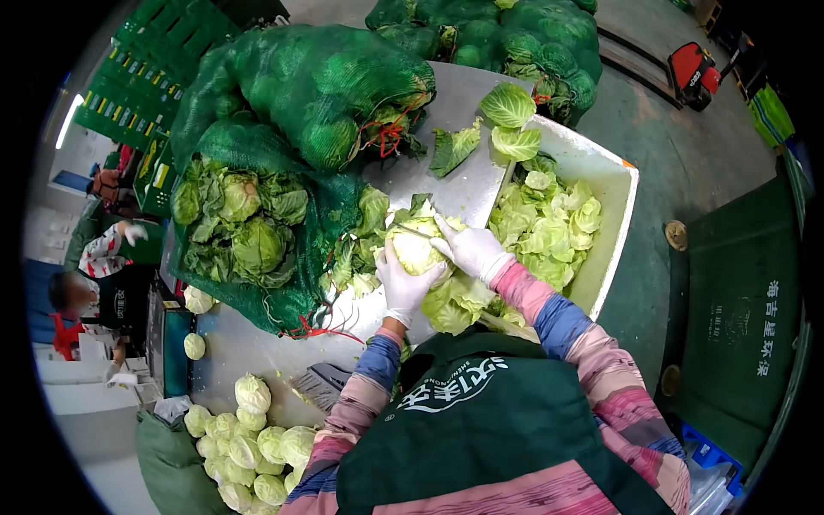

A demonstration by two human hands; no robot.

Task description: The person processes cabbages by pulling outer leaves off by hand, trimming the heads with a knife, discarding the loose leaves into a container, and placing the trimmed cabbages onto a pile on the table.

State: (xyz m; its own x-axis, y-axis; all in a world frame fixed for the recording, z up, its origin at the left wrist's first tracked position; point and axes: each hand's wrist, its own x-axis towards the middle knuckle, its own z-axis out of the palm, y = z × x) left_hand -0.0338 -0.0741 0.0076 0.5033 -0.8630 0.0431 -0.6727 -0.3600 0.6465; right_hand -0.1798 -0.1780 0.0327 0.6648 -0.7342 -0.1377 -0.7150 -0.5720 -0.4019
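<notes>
A pale, trimmed cabbage (414,253) sits over the metal table in front of me. My left hand (405,285), in a white glove, is wrapped round its near left side. From the right, my gloved right hand (476,253) reaches over the cabbage with its fingers closed on what looks like a knife (417,232); the thin grey blade lies across the top and the handle is hidden. Loose outer leaves (457,302) lie just below the hands, and more leaves (350,262) lie to the left.
A white bin (620,202) of cut leaves stands to the right. Green net sacks (322,90) of cabbages lie on the metal table (249,339), one torn wide. Trimmed cabbages (257,451) are heaped at lower left. Another person (107,283) works at far left; a pallet jack (695,75) stands behind.
</notes>
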